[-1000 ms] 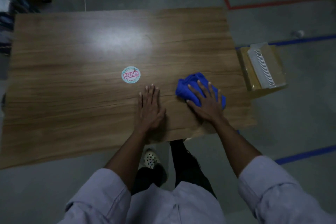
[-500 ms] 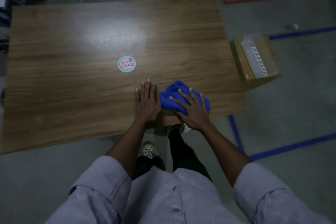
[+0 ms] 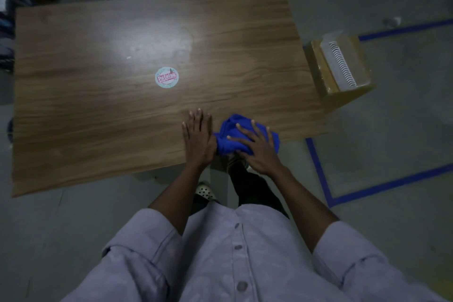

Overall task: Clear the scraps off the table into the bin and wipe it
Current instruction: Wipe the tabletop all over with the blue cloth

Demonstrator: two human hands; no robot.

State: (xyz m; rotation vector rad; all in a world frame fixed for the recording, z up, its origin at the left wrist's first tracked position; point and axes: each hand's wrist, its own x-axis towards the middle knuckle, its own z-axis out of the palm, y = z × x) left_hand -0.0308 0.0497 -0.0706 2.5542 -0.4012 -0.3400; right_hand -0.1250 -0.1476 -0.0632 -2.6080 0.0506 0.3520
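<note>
Table [image 3: 98,117]: wood-grain top filling the middle and left of the frame, with a glare patch at upper centre.

Bin [image 3: 318,66]: open brown carton on the floor off the table's right edge (a white ridged piece lies inside); it stands near the table but not touching it.

Right hand [image 3: 257,149]: fingers spread and straight, pressing down on the cloth, not curled round it.

Left hand [image 3: 197,137]: flat, fingers straight and together, resting on the tabletop at lower centre and touching the cloth's left side.

Cloth [image 3: 228,127]: bunched blue rag on the table's near edge, lower centre-right, just beside the left hand.

Round label [image 3: 166,77]: pale disc with pink print, at mid-table above and left of the hands. Whether it is loose or stuck down cannot be told.

Speck [image 3: 128,57]: tiny pale fleck within the glare, too small to identify.

Status: judged to be in the wiping stage. Almost no scraps are visible. The disc and the fleck remain, and most of the top to the left and the far side appears yet to be covered.

Clearance: the cloth sits right at the near edge and partly overhangs it. Open tabletop runs left and toward the top of the frame, and the bin side lies to the right.
</note>
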